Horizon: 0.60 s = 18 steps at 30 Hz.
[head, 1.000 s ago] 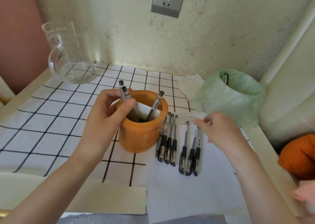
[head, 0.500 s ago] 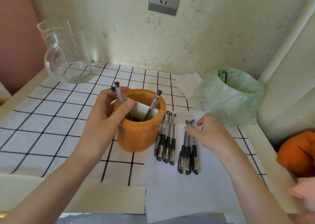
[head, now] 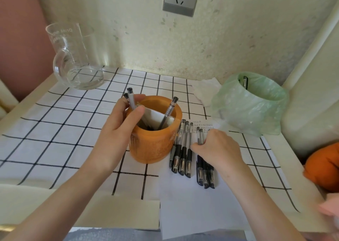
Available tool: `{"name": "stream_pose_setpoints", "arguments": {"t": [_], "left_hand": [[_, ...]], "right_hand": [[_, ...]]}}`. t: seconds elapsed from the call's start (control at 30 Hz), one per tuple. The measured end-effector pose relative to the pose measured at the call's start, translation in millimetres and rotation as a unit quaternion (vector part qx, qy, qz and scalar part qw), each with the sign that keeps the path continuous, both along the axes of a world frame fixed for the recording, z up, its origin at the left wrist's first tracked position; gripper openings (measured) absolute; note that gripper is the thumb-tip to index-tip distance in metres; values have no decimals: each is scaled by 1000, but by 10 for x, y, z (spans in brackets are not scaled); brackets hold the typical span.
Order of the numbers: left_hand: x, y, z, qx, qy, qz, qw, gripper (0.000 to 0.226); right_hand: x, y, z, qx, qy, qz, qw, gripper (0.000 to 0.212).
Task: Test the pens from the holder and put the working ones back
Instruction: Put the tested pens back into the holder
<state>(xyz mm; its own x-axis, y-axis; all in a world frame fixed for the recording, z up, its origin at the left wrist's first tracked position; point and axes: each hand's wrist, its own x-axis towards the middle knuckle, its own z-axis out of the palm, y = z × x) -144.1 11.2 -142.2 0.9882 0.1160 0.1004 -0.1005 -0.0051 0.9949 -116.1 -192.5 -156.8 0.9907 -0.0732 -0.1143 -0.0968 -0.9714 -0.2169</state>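
An orange pen holder (head: 156, 147) stands mid-table. My left hand (head: 117, 128) wraps its left rim, pinching two clear pens (head: 131, 98) that stick up from it. A third pen (head: 169, 110) leans inside on the right, next to a white divider. Right of the holder, several black-grip pens lie on white paper (head: 192, 204): one group (head: 181, 156) beside the holder, another (head: 205, 173) under my right hand (head: 218, 149). The fingers of that hand are curled down over the second group, touching them.
A glass pitcher (head: 75, 61) stands at the back left. A green plastic bag (head: 253, 103) with a pen inside sits at the back right, crumpled tissue (head: 203, 90) beside it. An orange object (head: 324, 165) lies at the right edge. The checked cloth (head: 55, 130) covers the table.
My right hand has moved left and down from near the green bag onto the right group of pens. My left hand has stayed on the holder and its two pens.
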Motion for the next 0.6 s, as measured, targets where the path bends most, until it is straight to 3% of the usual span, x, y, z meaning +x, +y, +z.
{"name": "stream_pose_setpoints", "arguments": {"t": [0.23, 0.37, 0.5, 0.6], "left_hand": [[-30, -9, 29, 15, 24, -25, 999, 33], [-37, -43, 57, 69, 44, -10, 997, 75], [-18, -77, 101, 117, 23, 30, 992, 93], [14, -114, 117, 128, 13, 52, 990, 94]], "right_hand": [[-11, 74, -82, 1, -23, 10, 1000, 30], [-11, 23, 61, 55, -27, 6, 998, 22], [-12, -74, 377, 185, -95, -6, 978, 20], [-69, -98, 569, 324, -212, 18, 922, 25]]}}
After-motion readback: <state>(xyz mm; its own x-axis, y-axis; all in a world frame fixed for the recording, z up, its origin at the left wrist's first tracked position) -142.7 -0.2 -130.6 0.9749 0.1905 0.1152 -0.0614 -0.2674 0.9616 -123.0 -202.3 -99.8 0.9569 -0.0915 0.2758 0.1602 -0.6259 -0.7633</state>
